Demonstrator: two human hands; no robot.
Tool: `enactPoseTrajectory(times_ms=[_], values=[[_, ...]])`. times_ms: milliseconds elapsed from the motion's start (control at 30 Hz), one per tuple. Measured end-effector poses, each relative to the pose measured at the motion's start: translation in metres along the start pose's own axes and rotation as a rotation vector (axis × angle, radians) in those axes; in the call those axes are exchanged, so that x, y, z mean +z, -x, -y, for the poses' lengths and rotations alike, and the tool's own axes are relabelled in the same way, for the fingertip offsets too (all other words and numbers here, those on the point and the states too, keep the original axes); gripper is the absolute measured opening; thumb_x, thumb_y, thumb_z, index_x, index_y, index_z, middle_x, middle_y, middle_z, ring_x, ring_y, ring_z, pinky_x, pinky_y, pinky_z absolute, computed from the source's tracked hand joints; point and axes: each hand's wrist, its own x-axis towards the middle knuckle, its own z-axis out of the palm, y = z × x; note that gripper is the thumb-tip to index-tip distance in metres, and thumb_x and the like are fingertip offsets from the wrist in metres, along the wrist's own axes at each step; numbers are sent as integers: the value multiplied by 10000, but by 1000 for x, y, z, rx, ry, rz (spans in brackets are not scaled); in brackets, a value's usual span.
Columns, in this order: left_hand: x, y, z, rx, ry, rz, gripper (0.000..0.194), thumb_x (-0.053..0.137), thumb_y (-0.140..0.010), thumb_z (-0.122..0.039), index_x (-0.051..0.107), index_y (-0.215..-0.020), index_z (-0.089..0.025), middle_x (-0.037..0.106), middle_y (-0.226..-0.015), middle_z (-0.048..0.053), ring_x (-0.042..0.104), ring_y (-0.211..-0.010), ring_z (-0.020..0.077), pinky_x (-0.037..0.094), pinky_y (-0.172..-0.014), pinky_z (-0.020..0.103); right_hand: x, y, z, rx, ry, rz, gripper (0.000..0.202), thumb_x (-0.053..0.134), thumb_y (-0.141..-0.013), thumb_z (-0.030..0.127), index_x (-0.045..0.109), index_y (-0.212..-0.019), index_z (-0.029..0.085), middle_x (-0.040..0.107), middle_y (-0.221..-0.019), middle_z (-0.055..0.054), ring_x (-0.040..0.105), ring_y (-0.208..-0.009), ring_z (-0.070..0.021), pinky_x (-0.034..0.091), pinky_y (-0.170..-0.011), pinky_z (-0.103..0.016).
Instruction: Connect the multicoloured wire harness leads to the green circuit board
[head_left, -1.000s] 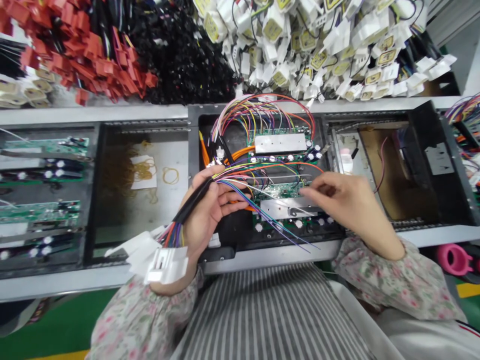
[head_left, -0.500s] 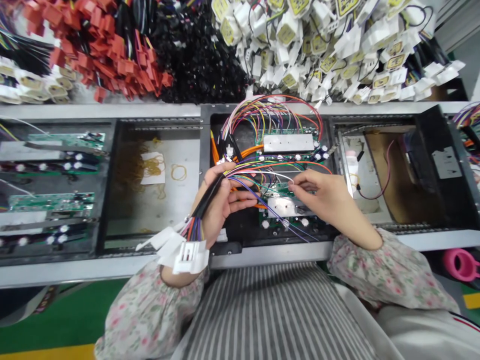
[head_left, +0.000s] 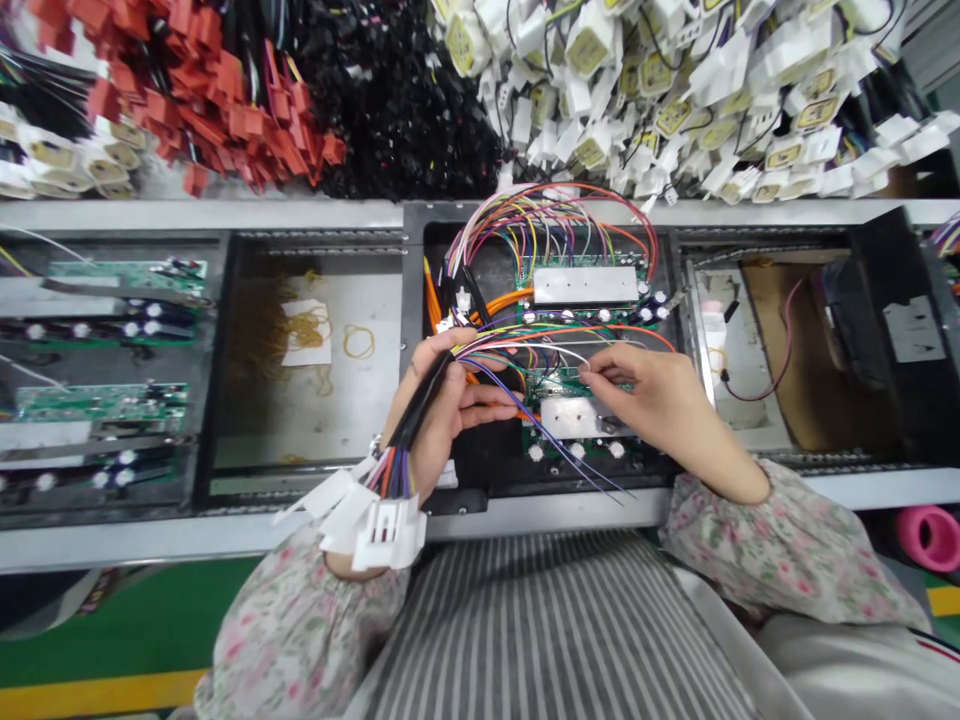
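My left hand [head_left: 442,410] is closed round a black-sleeved wire harness [head_left: 421,405]. White connectors [head_left: 388,532] hang from its near end over my wrist, and loose coloured wires fan out to the right. My right hand [head_left: 637,390] pinches the end of a white wire [head_left: 559,348] from that bundle, over the nearer green circuit board [head_left: 536,440]. A metal heat sink [head_left: 570,418] sits on this board, partly covered by my right fingers. Behind it lies a second circuit board [head_left: 551,312], with many coloured wires [head_left: 555,195] arching from it to the left.
Left of the fixture is a bay with rubber bands [head_left: 358,341]; more boards [head_left: 112,400] lie farther left. To the right stand a small bottle [head_left: 713,325] and a black panel [head_left: 892,330]. Red connectors [head_left: 217,100], black ones [head_left: 397,110] and white ones [head_left: 600,90] are heaped behind.
The view has shifted slightly. Both hands keep nearly the same pose, with the harness still in my left and the white wire still pinched in my right.
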Motion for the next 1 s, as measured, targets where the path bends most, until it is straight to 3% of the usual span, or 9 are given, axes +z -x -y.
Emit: enactPoseTrajectory(times_ms=[267,433,533,700,1000], values=[[0,1,0,-4,-28,-15,317,634,-853,-410,509,-1094,-247,670,-927,-5,729,-701,170,627,-639,301,0,0,-1,-14,25,44,123,569,-854,155,636,-760,195,691,-696,-9,650,-621,-145,440,-598,-250],[-1,0,0,7,-4,10,309,626,-863,-401,503,-1100,-247,678,-930,-10,724,-692,151,628,-639,290,-9,5,13,-85,170,56,199,576,-908,286,660,-766,174,703,-747,-52,654,-671,-174,456,-608,-280],[1,0,-1,-14,6,-4,337,647,-847,-407,492,-1092,-236,678,-927,-17,721,-686,128,624,-648,266,-10,5,19,-162,210,61,165,547,-910,217,666,-804,177,714,-811,-57,671,-728,-178,481,-637,-278],[2,0,-1,-21,14,-13,418,692,-798,-451,485,-1080,-222,671,-877,-21,710,-662,123,624,-629,265,0,-3,19,-97,68,-97,83,601,-837,126,640,-800,188,704,-724,-1,664,-640,-131,475,-597,-225],[1,0,-1,-17,17,-11,438,707,-784,-463,480,-1074,-225,695,-850,-10,697,-666,127,614,-622,268,16,-9,11,-91,-5,-46,99,590,-813,110,625,-757,183,688,-674,0,660,-605,-131,448,-575,-215]])
